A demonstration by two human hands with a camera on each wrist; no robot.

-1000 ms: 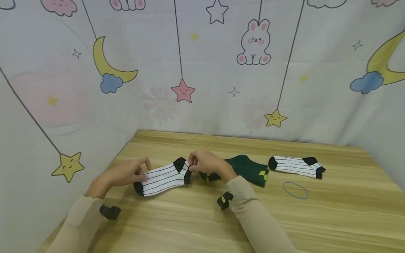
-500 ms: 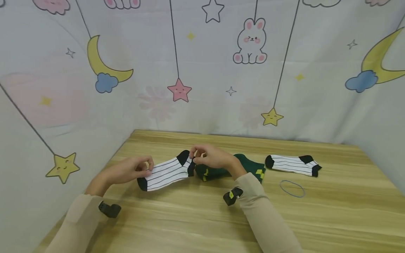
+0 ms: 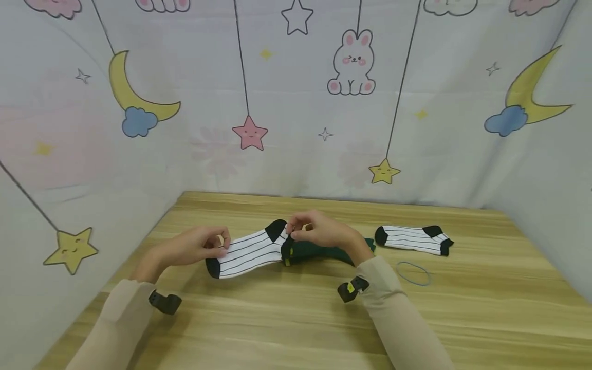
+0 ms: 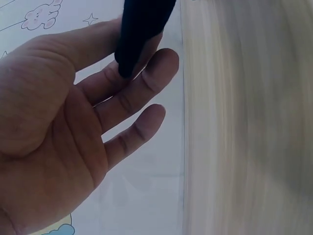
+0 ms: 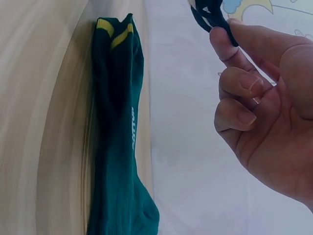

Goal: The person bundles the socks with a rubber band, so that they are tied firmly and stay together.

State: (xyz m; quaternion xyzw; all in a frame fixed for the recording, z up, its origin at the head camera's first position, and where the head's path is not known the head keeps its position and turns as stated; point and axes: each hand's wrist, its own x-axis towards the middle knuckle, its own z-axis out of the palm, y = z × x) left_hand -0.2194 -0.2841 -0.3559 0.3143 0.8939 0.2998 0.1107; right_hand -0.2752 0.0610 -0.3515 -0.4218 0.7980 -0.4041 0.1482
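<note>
While left grip [image 3: 199, 245] and right grip [image 3: 320, 229] pinch the striped ankle sock [image 3: 252, 252] between them, carrying seems in hand; the next move likely needs even tension.

Head view forward and down, wrist views close up, turned sideways, all sharing, probably, one striped sock [image 3: 250, 254]

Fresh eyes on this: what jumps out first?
Probably the cartoon backdrop, which fills the top of the head view with moons, stars and a winking bunny. Next, the held striped sock, white with black ends, pinched by the left hand near the toe and the right hand at the cuff. Then the dark green fabric on the table, partly behind the right hand in the head view.
</note>
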